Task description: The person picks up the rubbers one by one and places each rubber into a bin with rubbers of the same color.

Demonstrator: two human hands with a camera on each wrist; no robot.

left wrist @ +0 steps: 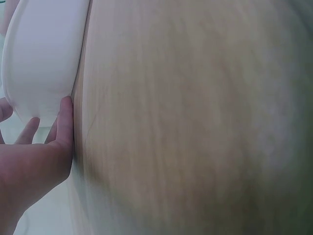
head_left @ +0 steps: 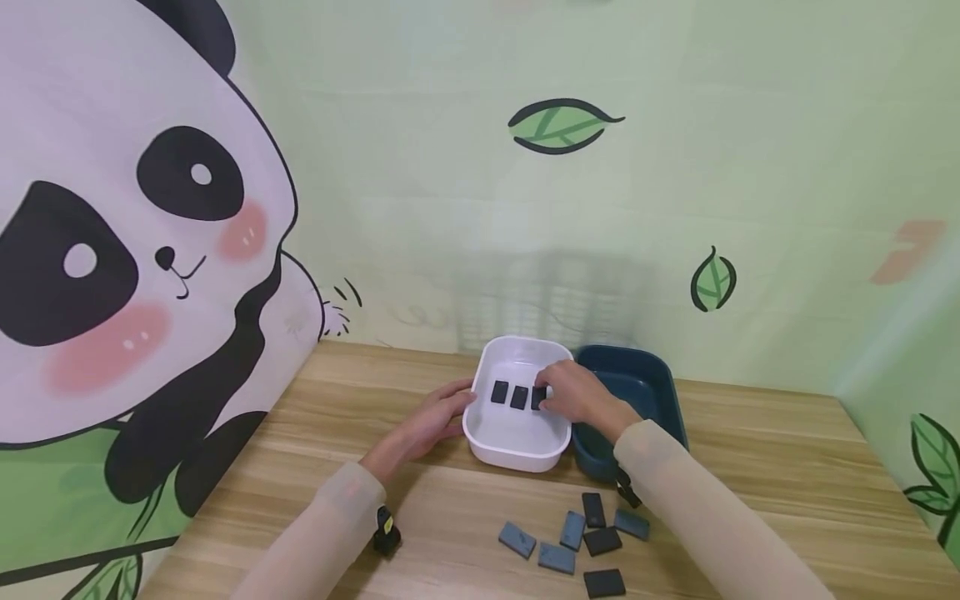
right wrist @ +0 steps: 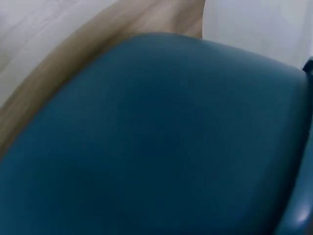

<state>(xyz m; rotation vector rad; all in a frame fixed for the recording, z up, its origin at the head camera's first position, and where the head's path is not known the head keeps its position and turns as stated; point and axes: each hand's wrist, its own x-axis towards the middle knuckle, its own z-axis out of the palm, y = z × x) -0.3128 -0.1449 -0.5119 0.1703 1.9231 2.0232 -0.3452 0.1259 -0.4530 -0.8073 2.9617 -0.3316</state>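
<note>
In the head view a white plastic bin point(head_left: 517, 458) stands on the table, with two small black rectangular tiles point(head_left: 499, 392) lying on its floor. My right hand point(head_left: 577, 392) reaches in over the bin's right rim and pinches a third black tile point(head_left: 538, 398) beside them, in line with the other two. Against the bin's left side, my left hand point(head_left: 431, 421) rests with its fingers at the rim. The left wrist view shows those fingers point(left wrist: 64, 120) extended along the outer white wall. My right hand is out of sight in the right wrist view.
A dark blue bin point(head_left: 667, 375) stands directly right of the white one, under my right forearm; its wall point(right wrist: 161, 137) fills the right wrist view. Several blue-grey tiles point(head_left: 557, 558) and black tiles point(head_left: 603, 541) lie scattered on the wooden table point(head_left: 757, 433) in front.
</note>
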